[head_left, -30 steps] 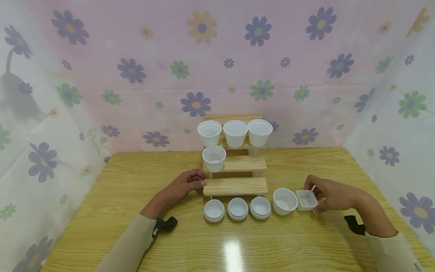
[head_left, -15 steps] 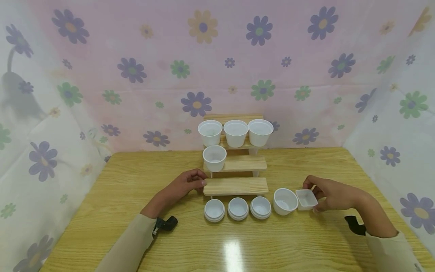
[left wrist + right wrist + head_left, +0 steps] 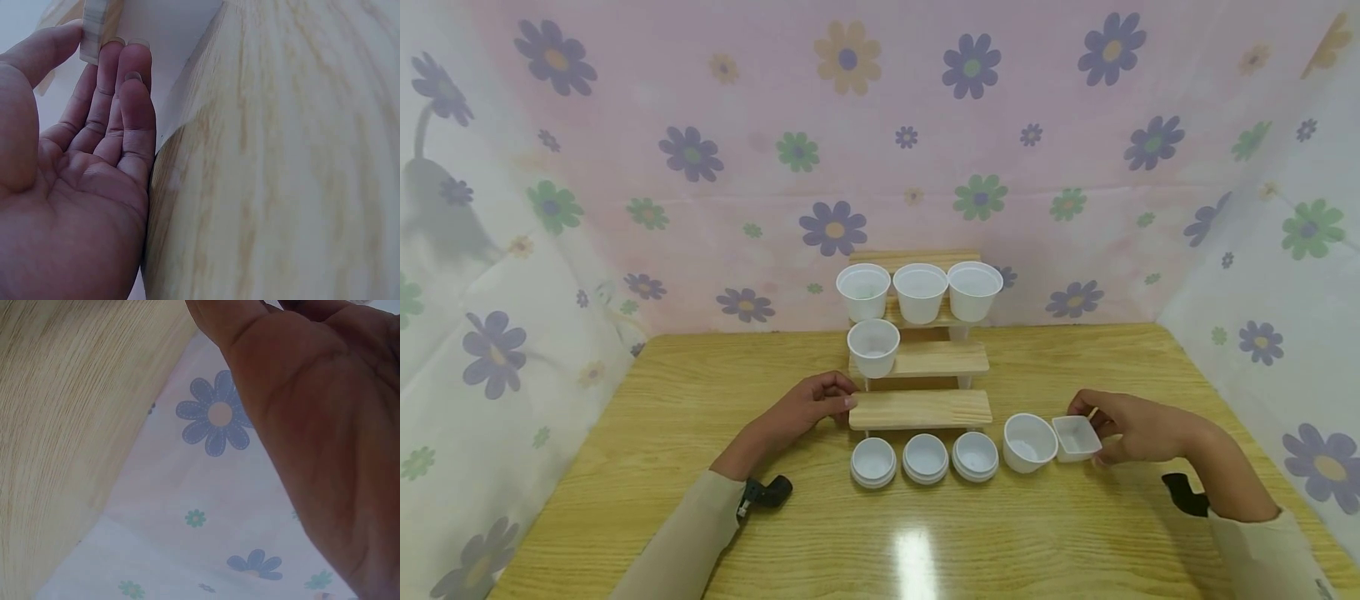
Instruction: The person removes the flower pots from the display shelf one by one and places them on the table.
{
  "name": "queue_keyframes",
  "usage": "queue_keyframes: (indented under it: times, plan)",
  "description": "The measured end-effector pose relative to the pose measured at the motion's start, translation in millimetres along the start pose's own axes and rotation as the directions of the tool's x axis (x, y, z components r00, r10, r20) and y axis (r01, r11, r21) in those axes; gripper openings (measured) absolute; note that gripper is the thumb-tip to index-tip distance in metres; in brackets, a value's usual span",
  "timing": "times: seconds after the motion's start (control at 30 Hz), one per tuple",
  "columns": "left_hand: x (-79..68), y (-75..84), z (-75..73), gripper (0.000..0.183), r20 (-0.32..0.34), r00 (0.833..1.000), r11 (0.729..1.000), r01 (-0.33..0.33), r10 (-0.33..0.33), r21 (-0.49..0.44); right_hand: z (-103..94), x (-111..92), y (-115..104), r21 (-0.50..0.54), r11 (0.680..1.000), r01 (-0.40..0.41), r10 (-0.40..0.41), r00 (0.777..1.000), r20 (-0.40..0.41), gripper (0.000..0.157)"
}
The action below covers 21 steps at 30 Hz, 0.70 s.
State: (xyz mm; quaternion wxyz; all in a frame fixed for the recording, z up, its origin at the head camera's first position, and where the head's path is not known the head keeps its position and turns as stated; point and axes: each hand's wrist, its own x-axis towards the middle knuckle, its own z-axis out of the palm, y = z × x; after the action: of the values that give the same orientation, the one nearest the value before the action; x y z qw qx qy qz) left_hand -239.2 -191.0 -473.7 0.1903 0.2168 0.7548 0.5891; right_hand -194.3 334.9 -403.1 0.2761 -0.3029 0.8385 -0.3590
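Note:
My left hand [image 3: 811, 404] holds the left end of the lowest board of a stepped wooden display stand [image 3: 925, 408]. The left wrist view shows the thumb on one side of the board end [image 3: 95, 28] and fingertips on the other. On the right, my right hand [image 3: 1138, 427] grips a small square white cup [image 3: 1077, 450] by its right side, thumb in front and fingers behind. Beside it on the table sits a round white cup [image 3: 1028, 458]. In the right wrist view the palm [image 3: 312, 412] shows, but the cup is hidden.
Three short white cups [image 3: 926, 473] line up before the stand. Another white cup [image 3: 873, 362] stands at the left of its second step, and three larger ones [image 3: 920, 304] fill a higher step. A flowered cloth [image 3: 760, 192] closes the back and sides of the wood-grain table [image 3: 1000, 542].

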Motion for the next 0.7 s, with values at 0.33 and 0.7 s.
queue_keyframes:
  times: [0.33,0.7]
  plan:
    - [0.4,1.5,1.0,0.028,-0.004,1.000,1.000,0.000,0.000,0.007,-1.9,-5,-1,-0.004,1.000,0.009,-0.009,1.000,-0.021,0.059]
    - [0.0,1.7,0.9,0.027,0.000,1.000,1.000,-0.006,0.006,0.014,-0.8,-1,-17,-0.261,0.965,0.022,-0.090,0.963,-0.253,0.058]
